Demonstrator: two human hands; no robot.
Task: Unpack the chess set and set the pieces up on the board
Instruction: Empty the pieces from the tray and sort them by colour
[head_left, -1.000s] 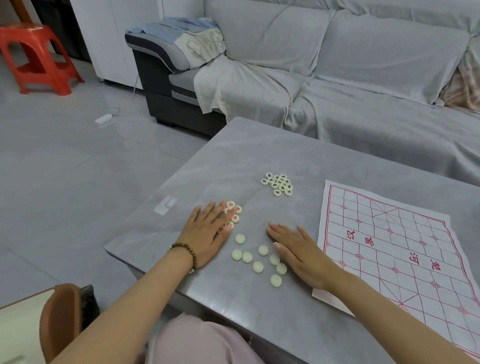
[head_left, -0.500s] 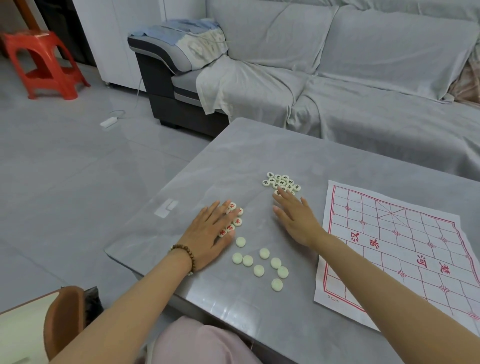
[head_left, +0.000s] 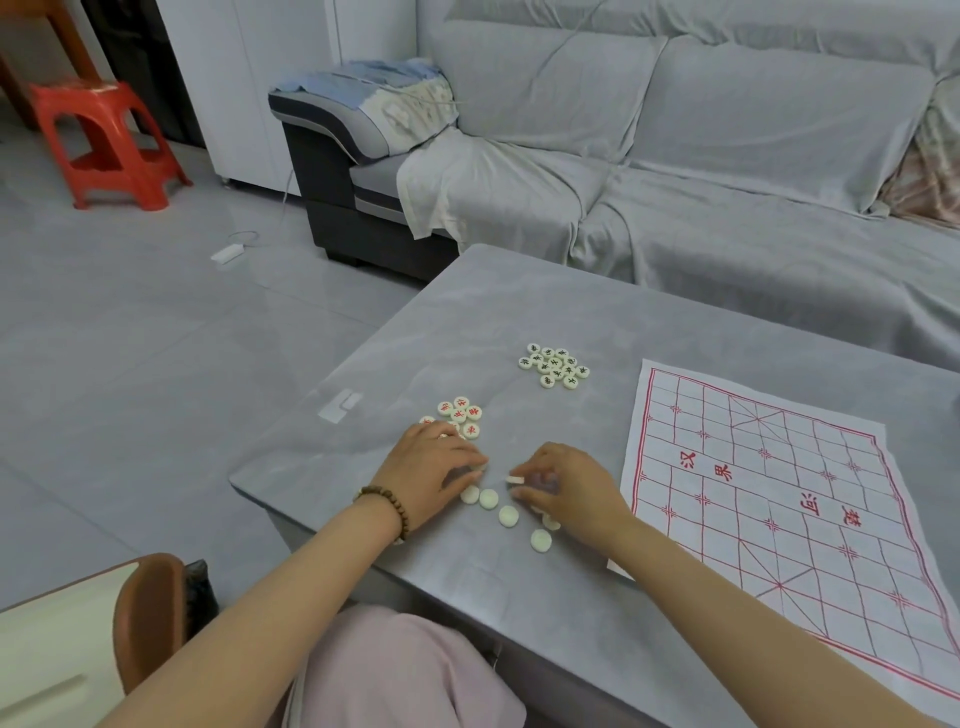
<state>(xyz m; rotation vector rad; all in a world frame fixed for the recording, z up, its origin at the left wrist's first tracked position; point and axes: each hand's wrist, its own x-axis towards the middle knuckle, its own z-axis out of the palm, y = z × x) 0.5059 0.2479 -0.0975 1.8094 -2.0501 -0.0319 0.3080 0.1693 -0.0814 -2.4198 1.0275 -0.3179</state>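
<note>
Pieces unpacked, I see black-marked group (head_left: 555, 365) and red-marked group (head_left: 460, 415) sorted on desk (head_left: 519, 301) | face-down pieces (head_left: 498, 506) not yet flipped | board (head_left: 779, 493) carries none | right hand (head_left: 571, 488) fingers (head_left: 535, 463) pinch one piece (head_left: 515, 479) on edge | left hand (head_left: 431, 467) grip: cannot tell

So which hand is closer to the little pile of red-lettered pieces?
Left. The left hand overlaps the near edge of the red-lettered pieces; the right hand sits further off toward the board, pinching a blank piece.

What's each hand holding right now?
Left hand: fingers curled down by the face-down pieces, grip cannot be told.
Right hand: pinches one xiangqi piece, tipped on edge.
</note>
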